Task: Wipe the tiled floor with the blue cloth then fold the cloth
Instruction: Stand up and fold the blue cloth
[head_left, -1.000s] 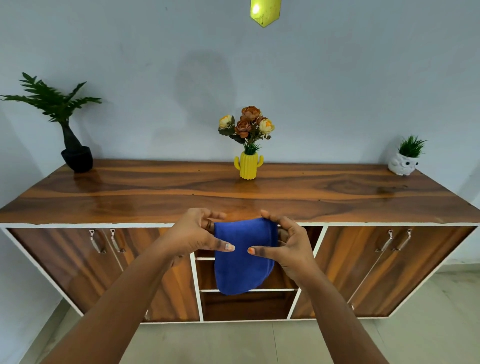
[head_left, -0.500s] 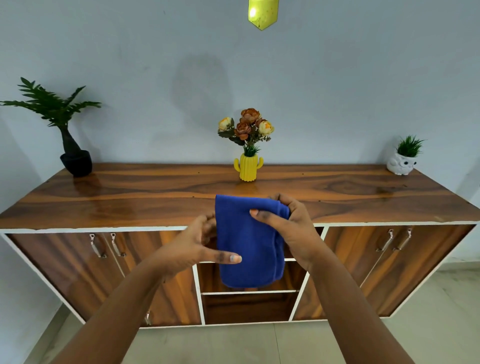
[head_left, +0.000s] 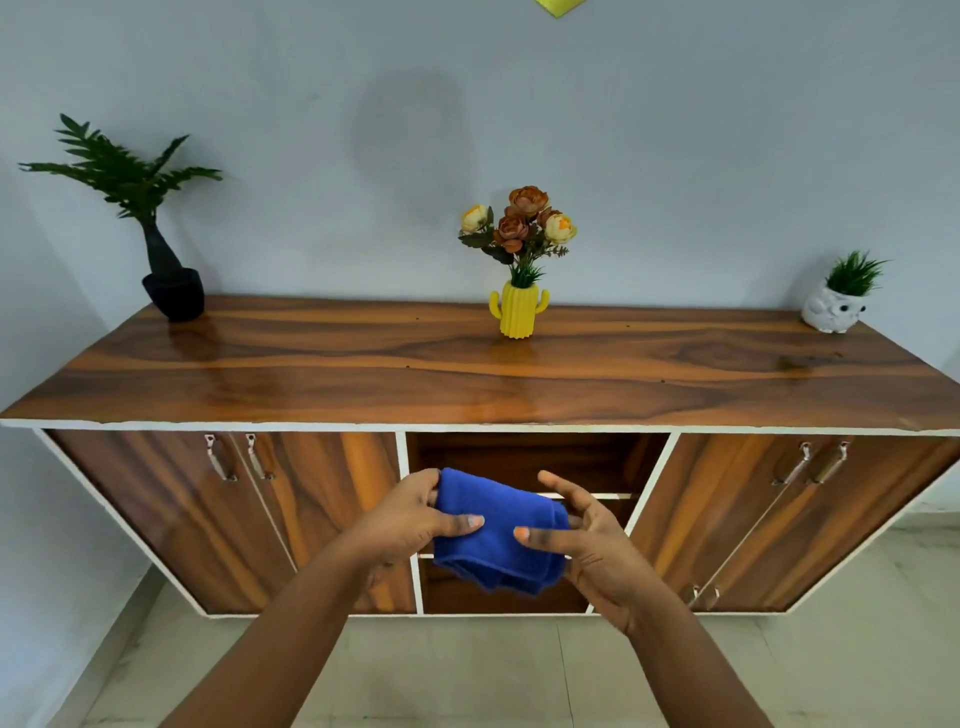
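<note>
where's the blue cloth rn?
Head view, lower centre: the blue cloth is held between the left hand and right hand, in front of the open middle shelves of the cabinet.

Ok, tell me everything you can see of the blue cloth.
The blue cloth looks like soft, fleecy fabric, bright blue all over. It is folded into a thick bundle, with layered hemmed edges showing along its lower side. It is held in the air, tilted, in front of the open middle shelves of the cabinet. The left hand grips its upper left corner with the thumb across the front. The right hand pinches its right edge, thumb on the front.
</note>
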